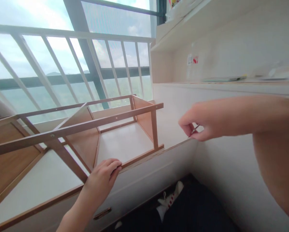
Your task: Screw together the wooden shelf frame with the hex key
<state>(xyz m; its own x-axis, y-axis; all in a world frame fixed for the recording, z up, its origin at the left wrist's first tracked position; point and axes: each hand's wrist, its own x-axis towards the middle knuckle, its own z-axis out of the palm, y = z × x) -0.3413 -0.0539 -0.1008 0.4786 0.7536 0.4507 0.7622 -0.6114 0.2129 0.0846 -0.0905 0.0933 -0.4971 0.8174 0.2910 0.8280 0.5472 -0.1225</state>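
Note:
A brown wooden shelf frame point(106, 120) lies on its side on a white surface below the window. My left hand point(103, 174) is closed around its near lower rail, thumb and fingers on the wood. Screw heads point(52, 135) show along the upper rail. Off the right end of the frame is my right hand point(195, 122), pinching a thin metal rod point(195, 128). Its tip points down toward the edge of the white surface; most of the rod is hidden by the fingers, and I cannot tell whether it touches the surface.
Behind the frame stands a white railing point(86, 35) before a window. On the right, a pale built-in shelf point(221, 84) holds a clear bottle point(191, 62) and some flat items. A shoe point(171, 198) and dark trousers are below, beside the white cabinet front point(144, 185).

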